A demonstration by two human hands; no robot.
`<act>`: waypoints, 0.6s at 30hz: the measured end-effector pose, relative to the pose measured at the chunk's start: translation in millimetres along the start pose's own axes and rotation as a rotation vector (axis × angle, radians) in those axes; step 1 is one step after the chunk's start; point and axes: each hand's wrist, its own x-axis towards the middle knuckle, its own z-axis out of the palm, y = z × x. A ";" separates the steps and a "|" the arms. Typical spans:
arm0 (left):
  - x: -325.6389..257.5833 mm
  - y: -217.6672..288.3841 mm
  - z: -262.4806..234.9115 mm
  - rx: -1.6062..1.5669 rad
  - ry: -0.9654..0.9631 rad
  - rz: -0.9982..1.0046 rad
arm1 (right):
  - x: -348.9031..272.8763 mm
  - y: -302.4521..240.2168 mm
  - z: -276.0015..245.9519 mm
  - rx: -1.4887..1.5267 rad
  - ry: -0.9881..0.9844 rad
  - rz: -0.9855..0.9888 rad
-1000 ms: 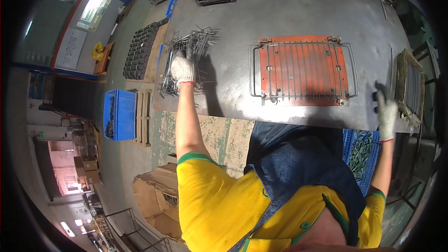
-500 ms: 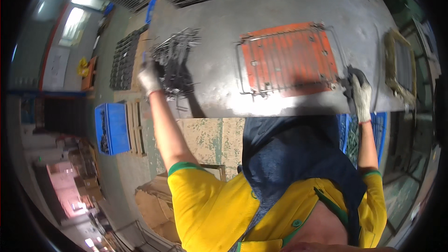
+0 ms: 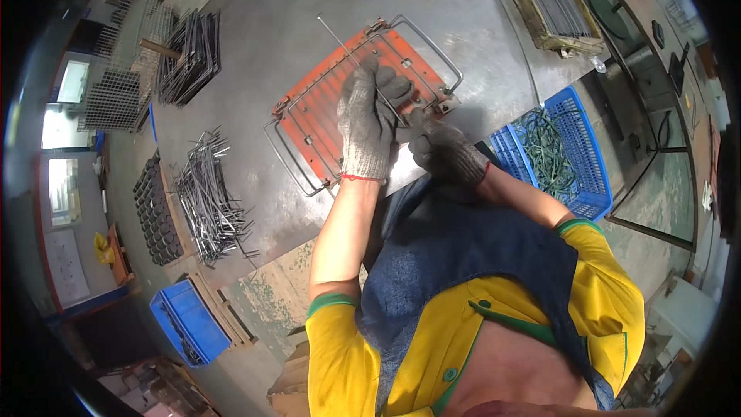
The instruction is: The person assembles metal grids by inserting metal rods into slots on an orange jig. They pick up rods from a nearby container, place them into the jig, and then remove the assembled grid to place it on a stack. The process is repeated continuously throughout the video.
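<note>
An orange-red plate (image 3: 320,100) lies turned at an angle on the metal table, with thin parallel rods across it and a bent wire loop (image 3: 432,46) at either end. Over its near side, my gloved left hand (image 3: 367,123) is closed round a thin metal rod (image 3: 333,32) that points up and away to the left. The rod's lower end comes down beside my gloved right hand (image 3: 448,147). The fingers of that hand are closed at the plate's near right corner; what they grip is hidden. A loose pile of metal rods (image 3: 208,201) lies at the table's left edge.
Bent wire frames (image 3: 189,58) are stacked at the far left. A framed tray of rods (image 3: 552,4) stands at the far right. Beside the right table edge is a blue basket (image 3: 590,158) with green bands. A blue bin (image 3: 189,320) sits at lower left, off the table.
My left hand has moved from the rod pile to above the plate, now with a rod. My right hand has come inward from the plate's right side. The whole view has turned.
</note>
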 end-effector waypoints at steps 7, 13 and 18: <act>26.2 -17.3 -21.9 0.187 0.062 -0.097 | -3.0 -42.5 -35.4 0.609 0.297 0.291; 47.1 -15.5 -11.7 1.138 0.173 -0.200 | 8.5 -53.5 -46.2 -0.097 0.350 0.185; 59.1 -36.7 -27.8 1.967 0.018 0.370 | 13.9 -41.9 -55.3 -0.407 0.263 0.238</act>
